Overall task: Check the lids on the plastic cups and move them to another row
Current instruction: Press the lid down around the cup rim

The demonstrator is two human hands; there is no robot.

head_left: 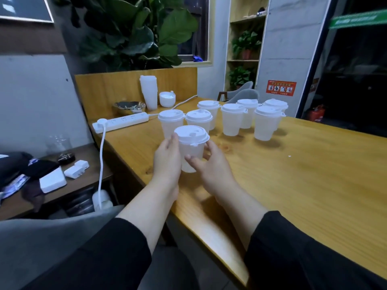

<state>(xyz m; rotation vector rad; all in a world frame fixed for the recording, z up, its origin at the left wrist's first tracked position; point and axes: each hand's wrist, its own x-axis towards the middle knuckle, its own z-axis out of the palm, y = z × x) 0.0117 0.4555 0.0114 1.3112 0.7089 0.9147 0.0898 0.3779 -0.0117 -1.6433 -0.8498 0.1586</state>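
Both hands are on 1 lidded cup [191,151] right now. The left hand [167,158] cups its side with fingers wrapped round the wall, and the right hand [211,164] grips the other side, fingers curled round it and thumb across the front. The lid [191,133] sits just above the fingertips. Past the fingers, 7 more lidded cups [230,119] stand on the table [293,185], with a power strip [123,121] off beyond the left hand.
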